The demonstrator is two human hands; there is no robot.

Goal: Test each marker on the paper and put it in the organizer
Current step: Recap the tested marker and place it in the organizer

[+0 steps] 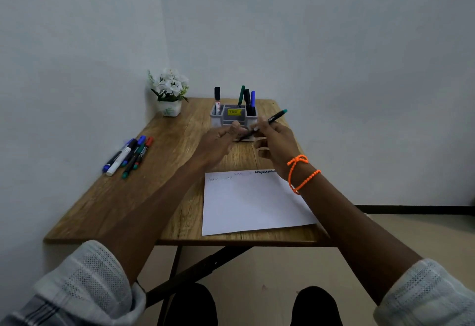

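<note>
Head view: the right hand (276,143) pinches a teal-ended marker (267,122) mid-barrel, raised over the tabletop (180,130) just before the organizer (233,117); the left hand (221,140) hovers with fingers loosely curled, its grip empty as far as shows. The marker looks light, rigid, smooth — best held mid-barrel.

Both arms outstretched, left hand (222,136) loosely curled, right hand (276,140) pinching.

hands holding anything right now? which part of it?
The right hand pinches a black marker with a teal end at mid-barrel. The left hand is curled at the marker's lower end; whether it grips it cannot be told.
</note>
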